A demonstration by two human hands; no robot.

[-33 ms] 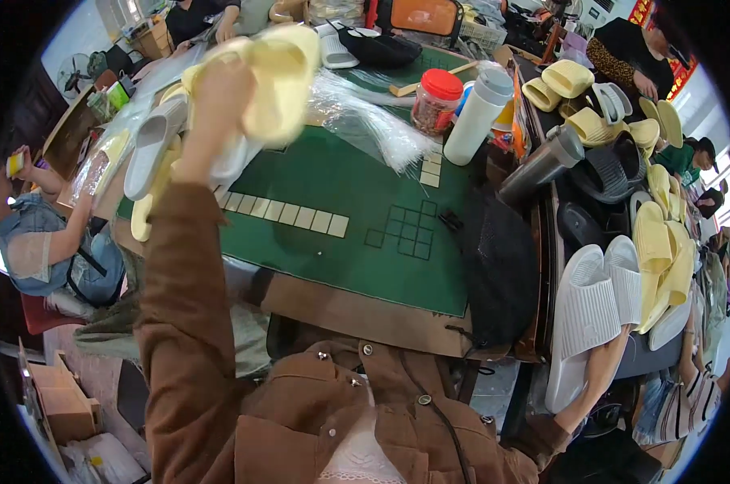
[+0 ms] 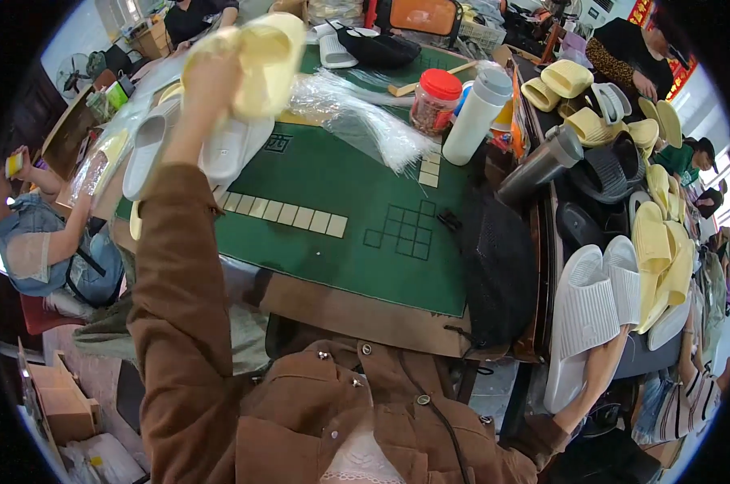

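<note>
At the upper left my left hand (image 2: 211,85) is raised over the table, closed on a pair of pale yellow slippers (image 2: 269,68); motion smears it a little. Beneath it, a pair of white slippers (image 2: 226,149) lies on the table's left side, partly covered by my forearm. My right hand (image 2: 605,355) is low on the right, gripping a pair of light grey-white ribbed slippers (image 2: 588,302). Its fingers are mostly hidden behind them. Several yellow slippers (image 2: 654,250) lie just beyond that pair.
The green table mat (image 2: 300,266) carries a bundle of clear plastic bags (image 2: 357,117), a red-lidded jar (image 2: 436,101), a white bottle (image 2: 478,117) and a steel flask (image 2: 541,165). A black bag (image 2: 498,274) hangs at the right edge. Co-workers sit left, behind and right.
My left hand has shifted slightly left and up with the yellow slippers, uncovering more of the white slippers below. My right hand has barely moved.
</note>
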